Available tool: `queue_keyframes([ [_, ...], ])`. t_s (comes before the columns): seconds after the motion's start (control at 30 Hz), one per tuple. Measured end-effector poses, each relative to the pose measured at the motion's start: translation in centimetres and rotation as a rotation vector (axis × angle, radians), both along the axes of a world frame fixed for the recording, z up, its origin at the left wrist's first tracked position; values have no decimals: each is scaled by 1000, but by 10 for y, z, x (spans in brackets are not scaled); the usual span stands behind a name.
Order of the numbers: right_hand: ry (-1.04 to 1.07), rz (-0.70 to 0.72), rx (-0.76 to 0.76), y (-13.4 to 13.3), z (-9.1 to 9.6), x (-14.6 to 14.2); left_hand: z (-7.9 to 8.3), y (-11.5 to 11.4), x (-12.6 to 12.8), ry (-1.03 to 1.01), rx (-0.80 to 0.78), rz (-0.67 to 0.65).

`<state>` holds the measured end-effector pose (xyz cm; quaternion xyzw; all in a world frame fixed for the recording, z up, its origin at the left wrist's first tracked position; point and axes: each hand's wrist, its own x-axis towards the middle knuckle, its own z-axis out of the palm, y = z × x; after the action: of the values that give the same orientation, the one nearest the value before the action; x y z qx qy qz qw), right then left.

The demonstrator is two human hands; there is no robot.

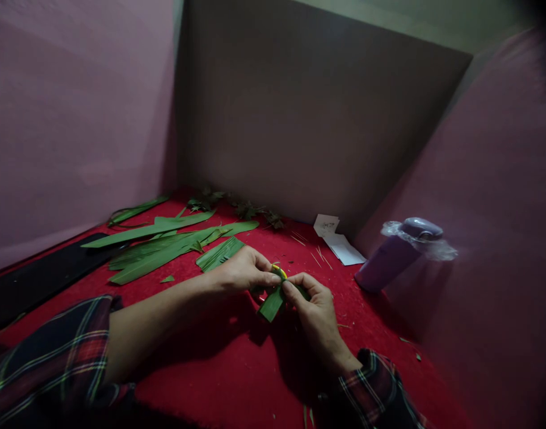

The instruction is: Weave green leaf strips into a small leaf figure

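Observation:
Both hands meet over the red cloth (219, 369). My left hand (241, 271) is closed, pinching the top of a small folded green leaf piece (272, 304) with a yellow bit at its upper end. My right hand (315, 310) is closed too, its thumb and fingers pressed on the same leaf piece from the right. The piece hangs slightly above the cloth between the fingertips. Both forearms wear plaid sleeves.
Several long green leaf strips (166, 244) lie on the cloth at the left rear, with dried scraps (250, 210) near the back wall. White papers (340, 241) and thin sticks lie at the right rear. A purple bottle (396, 253) leans at right. A black strip (40, 277) lies at left.

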<state>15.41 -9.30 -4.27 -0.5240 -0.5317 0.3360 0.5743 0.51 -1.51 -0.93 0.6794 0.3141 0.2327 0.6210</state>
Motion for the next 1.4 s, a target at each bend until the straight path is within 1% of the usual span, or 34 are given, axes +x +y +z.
queue_keyframes([
  [0.13, 11, -4, -6, -1, -1, -1, -1, 1, -1, 14, 16, -3],
  [0.33, -48, -49, 11, -2, -4, -2, -1, 2, -1, 23, 17, -5],
  [0.57, 22, -20, 1, -1, -3, -3, 2, -1, -2, -2, 25, -29],
  [0.67, 50, -21, 14, -1, -3, -3, 2, -2, -1, -4, 26, -18],
  [0.8, 41, -40, 30, -1, -2, -3, 1, -2, 0, -3, 13, 4],
  [1.03, 28, -51, 23, -1, -2, -3, -2, 2, -1, -9, 12, -16],
  [1.27, 12, -63, 34, 0, -2, -4, 4, -3, -1, 24, 16, -7],
  [1.4, 30, -49, 30, 0, -3, -4, 4, -3, 0, 13, 28, -5],
])
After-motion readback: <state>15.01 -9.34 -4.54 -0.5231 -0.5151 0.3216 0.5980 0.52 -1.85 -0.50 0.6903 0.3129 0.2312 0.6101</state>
